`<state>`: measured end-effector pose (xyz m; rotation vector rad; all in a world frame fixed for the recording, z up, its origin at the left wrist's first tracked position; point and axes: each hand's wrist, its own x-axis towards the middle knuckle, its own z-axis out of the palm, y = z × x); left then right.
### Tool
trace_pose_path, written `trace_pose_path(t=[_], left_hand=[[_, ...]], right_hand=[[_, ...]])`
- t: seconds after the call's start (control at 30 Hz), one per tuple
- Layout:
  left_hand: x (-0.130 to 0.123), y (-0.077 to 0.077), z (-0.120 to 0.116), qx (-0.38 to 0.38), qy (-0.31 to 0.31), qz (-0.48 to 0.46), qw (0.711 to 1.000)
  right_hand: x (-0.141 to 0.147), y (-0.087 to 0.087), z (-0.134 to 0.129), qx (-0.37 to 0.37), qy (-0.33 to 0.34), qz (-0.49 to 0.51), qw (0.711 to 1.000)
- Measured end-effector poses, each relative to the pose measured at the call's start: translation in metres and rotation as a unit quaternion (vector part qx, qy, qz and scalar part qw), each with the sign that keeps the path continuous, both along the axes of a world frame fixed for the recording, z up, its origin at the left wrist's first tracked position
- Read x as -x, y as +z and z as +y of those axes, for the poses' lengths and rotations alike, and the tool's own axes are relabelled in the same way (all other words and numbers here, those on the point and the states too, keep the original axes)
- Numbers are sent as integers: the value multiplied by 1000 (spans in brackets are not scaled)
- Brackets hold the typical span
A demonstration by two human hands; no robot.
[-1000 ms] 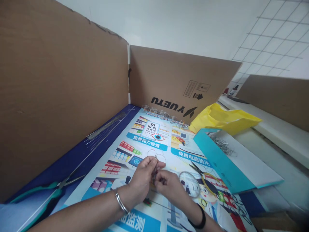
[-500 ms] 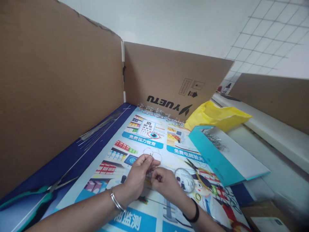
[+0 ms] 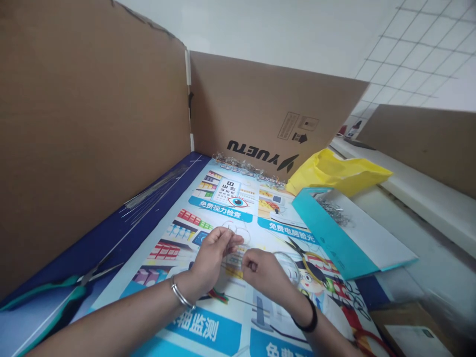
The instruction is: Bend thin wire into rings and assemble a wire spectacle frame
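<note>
My left hand, with a silver bangle at the wrist, pinches a thin wire bent into loops between thumb and fingers. My right hand, wearing a black wristband, is curled closed just to its right, a small gap apart. Whatever its fingers hold is too fine or hidden to make out. Both hands are above a printed poster sheet. Beyond the right hand are a round coil of wire and scissors with yellow handles.
Green-handled pliers and straight wires lie on the left. Cardboard panels wall the left and back. Bent wire pieces line the back edge. A teal box with metal pieces and a yellow bag are at right.
My right hand has moved a little to the right, away from my left hand, and the gap between them is wider. My left hand keeps its pinch on the wire. The view has shifted slightly.
</note>
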<state>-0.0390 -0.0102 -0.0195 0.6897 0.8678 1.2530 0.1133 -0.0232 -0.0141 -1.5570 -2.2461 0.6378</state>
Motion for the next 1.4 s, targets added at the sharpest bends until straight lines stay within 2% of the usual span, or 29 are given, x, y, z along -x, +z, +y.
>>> trace_pose_path(t=[0.1, 0.23, 0.37, 0.57, 0.77, 1.13, 1.4], left_hand=[[7, 2, 10, -11, 46, 2, 999], [22, 7, 27, -69, 105, 8, 992], [30, 11, 34, -108, 117, 16, 987], [27, 9, 32, -94, 94, 29, 991], [26, 6, 32, -90, 102, 44, 990], [28, 4, 34, -110, 105, 41, 987], [25, 2, 32, -91, 89, 58, 990]], right_hand=[[-12, 11, 1, -38, 20, -81, 996], [-17, 16, 0, -133, 132, -280, 942], [-11, 8, -4, -130, 195, -320, 918], [-13, 8, -3, -129, 188, -327, 917], [-25, 13, 1, -102, 194, -289, 932], [-23, -4, -13, -93, 165, -210, 959], [-23, -14, -13, -132, 184, -212, 951]])
